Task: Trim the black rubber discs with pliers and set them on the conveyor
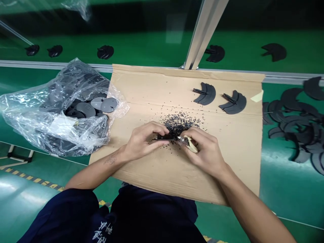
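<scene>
While the left hand point(141, 141) pinches a black part point(165, 137) mid-cardboard point(141, 87), the right hand point(205, 148) grips a small blade point(188, 143) against it — one slip could nick those fingertips point(165, 143), or scatter shavings point(178, 122) off the sheet's edge.

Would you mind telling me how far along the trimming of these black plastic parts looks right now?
Done: two trimmed parts lie on the cardboard, above a pile of black shavings; more parts sit on the belt. In hand: the left hand grips a black piece while the right hand works a small tool against it. Left: the plastic bag holds many parts.
</scene>
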`<action>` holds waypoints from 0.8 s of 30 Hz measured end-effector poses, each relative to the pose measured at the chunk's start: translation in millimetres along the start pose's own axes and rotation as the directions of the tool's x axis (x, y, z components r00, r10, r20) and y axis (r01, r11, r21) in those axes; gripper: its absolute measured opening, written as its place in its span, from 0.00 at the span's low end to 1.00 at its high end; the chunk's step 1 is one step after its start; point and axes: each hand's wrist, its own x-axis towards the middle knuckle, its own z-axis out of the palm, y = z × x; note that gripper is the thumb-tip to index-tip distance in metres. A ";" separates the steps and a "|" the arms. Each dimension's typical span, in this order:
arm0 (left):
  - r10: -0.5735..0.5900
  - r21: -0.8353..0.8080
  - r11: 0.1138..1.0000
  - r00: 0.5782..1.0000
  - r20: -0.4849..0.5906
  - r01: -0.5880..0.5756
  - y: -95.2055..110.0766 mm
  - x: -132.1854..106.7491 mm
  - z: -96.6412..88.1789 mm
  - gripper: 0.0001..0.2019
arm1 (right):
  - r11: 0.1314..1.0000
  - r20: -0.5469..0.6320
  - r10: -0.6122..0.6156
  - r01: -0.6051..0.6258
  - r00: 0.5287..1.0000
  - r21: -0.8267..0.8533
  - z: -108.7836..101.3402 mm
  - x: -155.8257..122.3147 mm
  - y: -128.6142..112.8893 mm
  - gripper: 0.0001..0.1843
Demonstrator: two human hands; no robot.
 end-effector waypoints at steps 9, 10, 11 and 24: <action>0.080 0.281 0.951 0.979 0.186 -0.131 -8.7 -2.6 -2.0 0.15 | 0.961 0.005 -0.255 0.254 0.967 -0.108 -3.9 -3.9 2.4 0.07; 0.066 0.235 0.966 0.984 0.167 -0.104 -8.6 -2.3 -3.0 0.14 | 0.966 -0.013 -0.225 0.221 0.974 -0.133 -6.7 -2.8 5.6 0.07; 0.050 0.185 0.980 0.988 0.149 -0.077 -8.1 -1.9 -4.0 0.14 | 0.964 -0.020 -0.198 0.191 0.980 -0.182 -9.5 -1.7 8.9 0.07; 0.111 -0.016 0.994 0.992 0.063 -0.111 -2.0 -2.3 -1.0 0.14 | 0.911 0.082 -0.200 0.216 0.976 -0.351 -8.9 0.0 14.2 0.09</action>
